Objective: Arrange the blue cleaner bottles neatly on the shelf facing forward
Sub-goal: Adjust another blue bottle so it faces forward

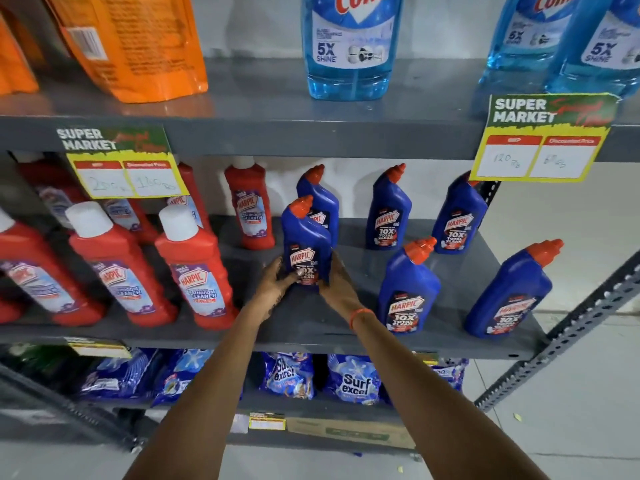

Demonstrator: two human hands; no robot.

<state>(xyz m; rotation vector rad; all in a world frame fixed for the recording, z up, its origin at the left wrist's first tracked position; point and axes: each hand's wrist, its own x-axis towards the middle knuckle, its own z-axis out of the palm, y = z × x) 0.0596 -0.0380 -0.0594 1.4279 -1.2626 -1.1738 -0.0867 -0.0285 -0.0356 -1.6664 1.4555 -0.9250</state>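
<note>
Several blue Harpic cleaner bottles with orange caps stand on the grey middle shelf (311, 327). Both my hands hold one blue bottle (304, 244) upright near the shelf's middle, its label facing me. My left hand (277, 282) grips its lower left side and my right hand (341, 282) grips its lower right side. Right behind it stands another blue bottle (320, 199). Two more stand at the back, one (389, 209) mid-right and one (459, 216) further right. Two stand in front, one (408, 289) beside my right wrist and one (512, 292) by the shelf's right end.
Red Harpic bathroom cleaner bottles (194, 265) fill the shelf's left half. Light blue Colin bottles (349, 46) and orange pouches (138, 43) stand on the shelf above. Price tags (543, 140) hang from its edge. Surf Excel packs (353, 379) lie below. A slotted upright (568, 337) bounds the right.
</note>
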